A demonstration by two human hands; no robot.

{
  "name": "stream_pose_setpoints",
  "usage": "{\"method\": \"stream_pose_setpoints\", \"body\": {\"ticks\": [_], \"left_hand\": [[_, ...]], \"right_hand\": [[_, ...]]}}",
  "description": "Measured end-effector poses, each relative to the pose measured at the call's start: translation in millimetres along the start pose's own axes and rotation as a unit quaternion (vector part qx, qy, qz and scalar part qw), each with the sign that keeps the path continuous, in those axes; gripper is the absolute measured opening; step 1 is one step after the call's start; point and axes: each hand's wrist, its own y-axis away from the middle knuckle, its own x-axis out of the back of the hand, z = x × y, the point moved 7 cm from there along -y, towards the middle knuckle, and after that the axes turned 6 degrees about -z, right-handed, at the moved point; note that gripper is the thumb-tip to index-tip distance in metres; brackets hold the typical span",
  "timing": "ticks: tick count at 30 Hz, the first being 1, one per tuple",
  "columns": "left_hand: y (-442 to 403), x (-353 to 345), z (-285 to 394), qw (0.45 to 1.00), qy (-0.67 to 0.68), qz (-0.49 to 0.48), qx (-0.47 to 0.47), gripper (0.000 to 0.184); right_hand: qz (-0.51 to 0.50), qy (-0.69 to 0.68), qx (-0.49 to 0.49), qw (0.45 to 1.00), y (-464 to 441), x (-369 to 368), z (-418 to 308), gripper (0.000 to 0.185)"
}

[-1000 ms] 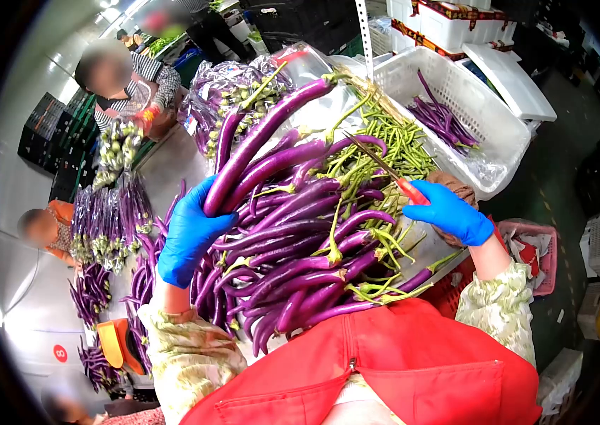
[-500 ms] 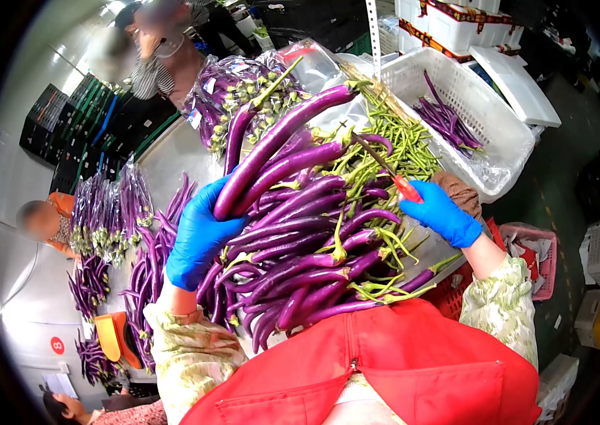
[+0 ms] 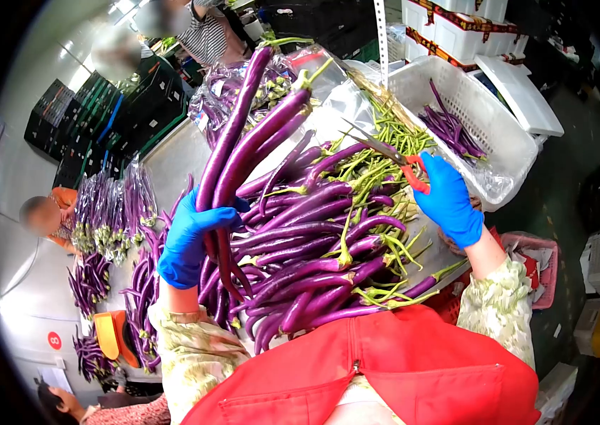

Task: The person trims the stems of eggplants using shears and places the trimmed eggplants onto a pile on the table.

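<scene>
My left hand point(image 3: 190, 241), in a blue glove, is closed round the lower part of a few long purple eggplants point(image 3: 243, 152). Their green stem ends point up and away from me. A blue glove also covers my right hand point(image 3: 450, 202), which grips scissors point(image 3: 415, 174) by the red handles. The blades are spread and point left, apart from the held eggplants. Below and between both hands lies a heap of loose eggplants point(image 3: 307, 244), many with stems toward the right. Cut green stem pieces point(image 3: 402, 134) are piled beyond the scissors.
Bagged eggplants point(image 3: 225, 95) lie at the back, and more bags point(image 3: 116, 212) at the left. A white crate point(image 3: 519, 152) with some eggplants stands at the right, near foam boxes point(image 3: 455, 35). An orange holder point(image 3: 109, 334) sits at the left edge. Other people stand around the table.
The held eggplants have swung upright and to the left, their stem ends away from the scissors. My right hand has turned slightly, and the scissor blades now show spread apart.
</scene>
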Motion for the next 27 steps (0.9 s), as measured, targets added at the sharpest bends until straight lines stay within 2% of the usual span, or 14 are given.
{"method": "stream_pose_setpoints", "body": {"ticks": [3, 6, 9, 14, 17, 20, 21, 24, 25, 26, 27], "left_hand": [[-1, -1, 0, 1.000, 0.000, -0.015, 0.005, 0.051], [3, -5, 1, 1.000, -0.010, -0.024, 0.014, 0.053], [2, -8, 2, 0.999, -0.023, -0.045, 0.014, 0.052], [4, -9, 0, 0.998, -0.034, -0.046, 0.022, 0.052], [2, -9, -4, 0.998, -0.030, -0.046, 0.034, 0.053], [4, -12, -2, 0.997, -0.039, -0.047, 0.048, 0.053], [4, -13, -3, 0.997, -0.030, -0.055, 0.045, 0.051], [4, -5, -12, 0.997, -0.044, -0.050, 0.049, 0.051], [4, 0, -16, 0.996, -0.042, -0.054, 0.054, 0.048], [5, 2, -18, 0.997, -0.043, -0.050, 0.046, 0.048], [7, 4, -20, 0.997, -0.045, -0.045, 0.039, 0.048]], "right_hand": [[0.014, 0.045, 0.054, 0.997, -14, 5, -13, 0.024], [0.006, 0.047, 0.036, 0.998, -28, 1, -14, 0.023], [0.021, 0.044, 0.070, 0.996, -38, 7, -23, 0.016], [0.027, 0.013, 0.101, 0.994, -44, 5, -24, 0.015], [-0.018, -0.001, 0.083, 0.996, -46, 4, -22, 0.019], [-0.073, 0.040, 0.041, 0.996, -40, -6, -14, 0.015], [-0.096, 0.009, 0.020, 0.995, -38, -14, -9, 0.014], [-0.104, -0.024, 0.007, 0.994, -27, -25, 5, 0.016], [-0.127, 0.008, -0.002, 0.992, -27, -36, 17, 0.021], [-0.195, -0.107, -0.072, 0.972, -21, -46, 32, 0.023], [-0.259, -0.221, -0.141, 0.930, -14, -48, 31, 0.026]]}}
